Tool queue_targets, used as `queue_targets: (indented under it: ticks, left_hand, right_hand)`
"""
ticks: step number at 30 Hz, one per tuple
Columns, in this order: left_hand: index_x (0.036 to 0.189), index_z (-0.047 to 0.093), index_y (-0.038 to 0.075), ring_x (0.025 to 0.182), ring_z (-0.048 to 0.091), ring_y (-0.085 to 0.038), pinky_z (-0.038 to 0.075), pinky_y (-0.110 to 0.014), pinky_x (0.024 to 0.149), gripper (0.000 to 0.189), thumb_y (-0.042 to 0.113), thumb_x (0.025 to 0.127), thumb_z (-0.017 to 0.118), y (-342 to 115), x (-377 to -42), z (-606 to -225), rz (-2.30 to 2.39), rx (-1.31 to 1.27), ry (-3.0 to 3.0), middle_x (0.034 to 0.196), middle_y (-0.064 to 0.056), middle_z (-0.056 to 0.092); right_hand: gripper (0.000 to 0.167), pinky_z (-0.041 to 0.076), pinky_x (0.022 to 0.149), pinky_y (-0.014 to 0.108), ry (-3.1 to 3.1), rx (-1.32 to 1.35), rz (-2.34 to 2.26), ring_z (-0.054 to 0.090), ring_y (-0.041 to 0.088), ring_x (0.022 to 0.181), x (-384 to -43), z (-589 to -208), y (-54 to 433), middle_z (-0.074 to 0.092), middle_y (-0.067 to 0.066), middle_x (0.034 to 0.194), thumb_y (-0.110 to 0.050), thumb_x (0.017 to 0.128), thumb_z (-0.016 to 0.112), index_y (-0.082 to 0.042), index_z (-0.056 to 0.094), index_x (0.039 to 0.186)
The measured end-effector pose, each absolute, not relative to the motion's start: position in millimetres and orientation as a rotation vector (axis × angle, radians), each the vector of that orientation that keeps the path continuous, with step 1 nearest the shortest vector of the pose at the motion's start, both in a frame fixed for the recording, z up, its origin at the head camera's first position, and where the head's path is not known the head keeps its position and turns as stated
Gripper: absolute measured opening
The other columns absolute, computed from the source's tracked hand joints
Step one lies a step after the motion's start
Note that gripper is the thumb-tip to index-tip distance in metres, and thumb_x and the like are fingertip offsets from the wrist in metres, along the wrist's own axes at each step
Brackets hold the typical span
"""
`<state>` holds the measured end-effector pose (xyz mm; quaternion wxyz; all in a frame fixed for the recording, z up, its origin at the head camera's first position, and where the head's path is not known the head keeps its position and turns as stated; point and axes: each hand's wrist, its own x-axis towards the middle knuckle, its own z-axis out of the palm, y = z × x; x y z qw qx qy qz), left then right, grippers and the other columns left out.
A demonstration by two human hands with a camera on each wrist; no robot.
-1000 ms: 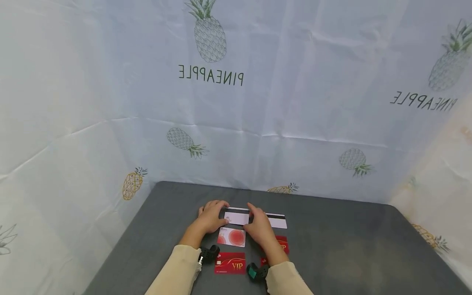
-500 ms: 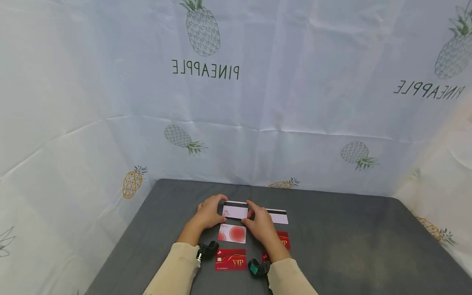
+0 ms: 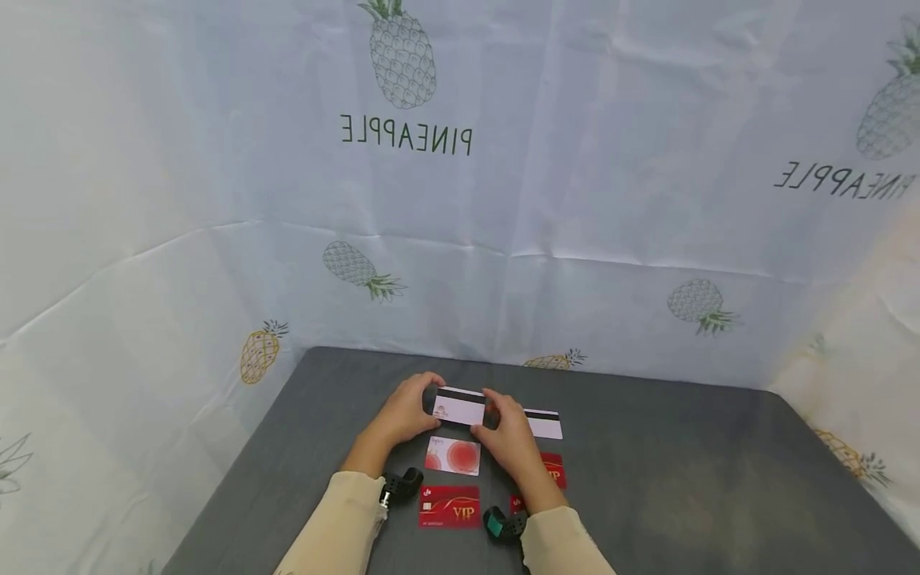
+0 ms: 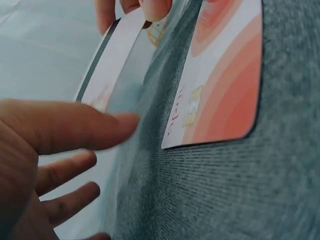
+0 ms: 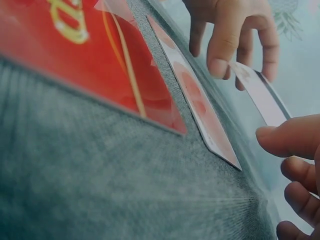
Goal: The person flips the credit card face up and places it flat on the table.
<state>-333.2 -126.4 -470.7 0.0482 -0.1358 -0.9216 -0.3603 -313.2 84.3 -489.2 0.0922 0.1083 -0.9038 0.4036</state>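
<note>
A white card with a black magnetic stripe [image 3: 458,410] is held up off the table between both hands, its striped back tilted toward me. My left hand [image 3: 404,411] pinches its left end between thumb and fingers. At the right end, my right hand [image 3: 512,431] grips it the same way. In the right wrist view the card [image 5: 260,97] shows nearly edge-on between the two hands. Just below the hands lies a pink-and-white card with red circles [image 3: 453,457], flat on the table.
Nearer to me lies a red VIP card [image 3: 450,508]. Another white striped card [image 3: 544,425] lies right of the right hand. Red cards [image 3: 553,467] are partly hidden under the right forearm. A pineapple-print curtain [image 3: 460,200] bounds the dark grey table [image 3: 668,479].
Both hands have raised the striped card off the table and tipped it, its face turning more toward me. The other cards have stayed put; the head view has shifted slightly.
</note>
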Motion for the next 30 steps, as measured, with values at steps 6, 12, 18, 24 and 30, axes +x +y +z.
queue_targets:
  ticks: [6,12,18,24,30]
  left_hand:
    - [0.119,0.060,0.017,0.116,0.054,-0.028,0.044,-0.051,0.101,0.056,0.010,0.070,0.087,-123.0,-331.9,-466.4,-1.173,-0.467,-2.793,0.125,-0.009,0.060]
    - [0.118,0.060,0.017,0.113,0.054,-0.028,0.045,-0.051,0.098,0.056,0.010,0.070,0.087,-118.4,-329.5,-460.0,-1.200,-0.565,-2.763,0.123,-0.008,0.060]
    - [0.120,0.058,0.018,0.123,0.049,-0.032,0.044,-0.054,0.100,0.054,0.013,0.074,0.086,-111.5,-326.6,-452.4,-1.180,-0.659,-2.784,0.130,-0.010,0.056]
    - [0.123,0.058,0.017,0.128,0.046,-0.033,0.042,-0.055,0.104,0.054,0.016,0.076,0.085,-104.5,-322.9,-451.2,-1.146,-0.750,-2.802,0.132,-0.009,0.054]
    - [0.124,0.057,0.017,0.131,0.044,-0.033,0.041,-0.056,0.104,0.055,0.017,0.077,0.085,-101.1,-321.3,-450.0,-1.146,-0.744,-2.816,0.135,-0.009,0.052]
  right_hand:
    - [0.066,0.046,0.097,0.051,-2.669,0.268,1.159,0.053,0.029,0.111,-312.3,-490.0,83.9,0.059,0.012,0.119,-0.018,0.078,0.081,-0.010,0.054,0.138]
    - [0.065,0.045,0.098,0.053,-2.652,0.223,1.124,0.050,0.032,0.115,-311.9,-490.5,84.2,0.056,0.014,0.124,-0.019,0.077,0.082,-0.013,0.056,0.136]
    - [0.061,0.040,0.095,0.058,-2.614,0.289,1.047,0.047,0.036,0.118,-309.0,-488.4,82.6,0.054,0.013,0.126,-0.022,0.075,0.083,-0.017,0.061,0.132]
    - [0.060,0.036,0.095,0.060,-2.523,0.443,0.999,0.043,0.036,0.125,-305.3,-490.6,81.8,0.053,0.010,0.131,-0.022,0.073,0.086,-0.022,0.064,0.129]
    - [0.060,0.035,0.094,0.059,-2.463,0.478,0.985,0.043,0.034,0.121,-304.4,-491.9,82.2,0.052,0.009,0.132,-0.020,0.072,0.087,-0.024,0.065,0.128]
